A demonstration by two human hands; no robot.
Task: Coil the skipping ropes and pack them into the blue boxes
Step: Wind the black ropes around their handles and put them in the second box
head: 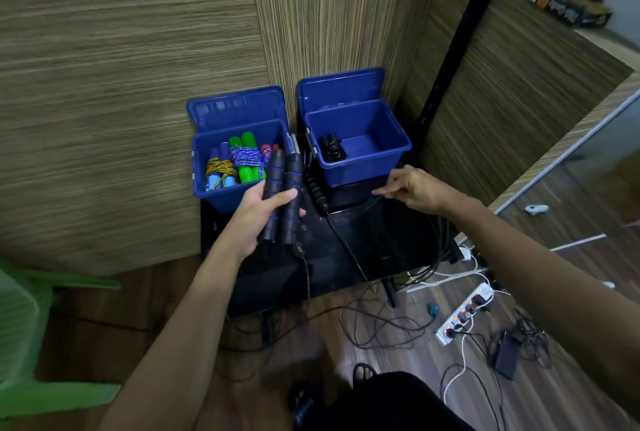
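Note:
My left hand (258,214) grips two black skipping-rope handles (282,197) with blue rings, held side by side in front of the left blue box (221,197). That box holds several coiled ropes with green, blue and red handles (244,160). The thin black rope (377,321) runs down from the handles in loose loops over the floor. My right hand (414,190) pinches a stretch of this rope in front of the right blue box (363,167). One coiled black rope (332,148) lies in that box. Another black handle (317,191) lies on the black platform.
Both boxes stand open on a black platform (381,250) against a wood-grain wall. A white power strip (464,314) with cables and a black adapter (505,356) lies on the floor at right. A green plastic chair (31,326) stands at left. My feet show at the bottom.

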